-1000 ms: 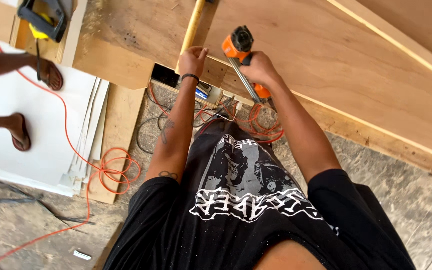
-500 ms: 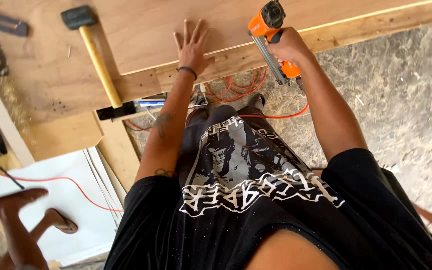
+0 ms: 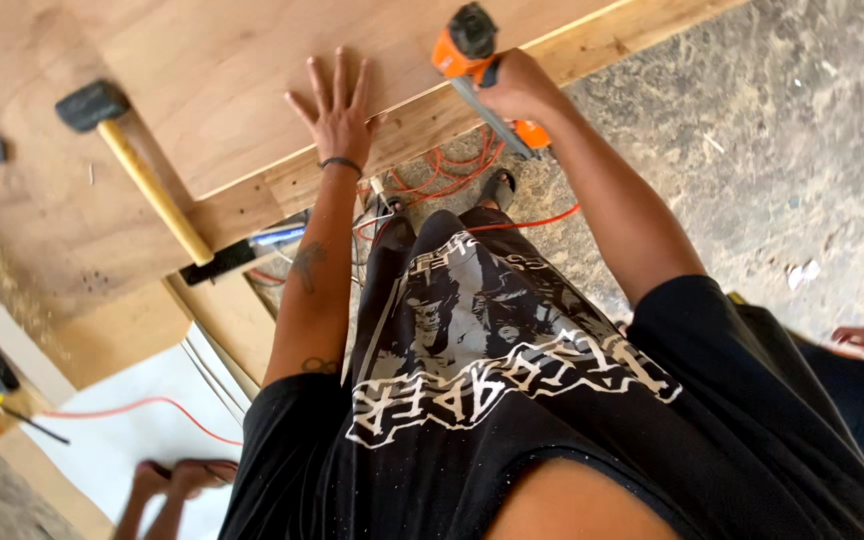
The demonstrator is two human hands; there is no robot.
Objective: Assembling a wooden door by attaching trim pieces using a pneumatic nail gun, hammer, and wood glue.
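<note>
Plywood bench [image 3: 252, 70], mallet [image 3: 137, 165], dusty concrete floor [image 3: 782, 150]

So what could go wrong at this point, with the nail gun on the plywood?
The left hand lies flat on the plywood sheet close to the orange nail gun gripped by the right hand; a stray or deflected nail could hit the fingers. The orange hose coils by the feet, a possible trip hazard. The rubber mallet could roll off.
</note>
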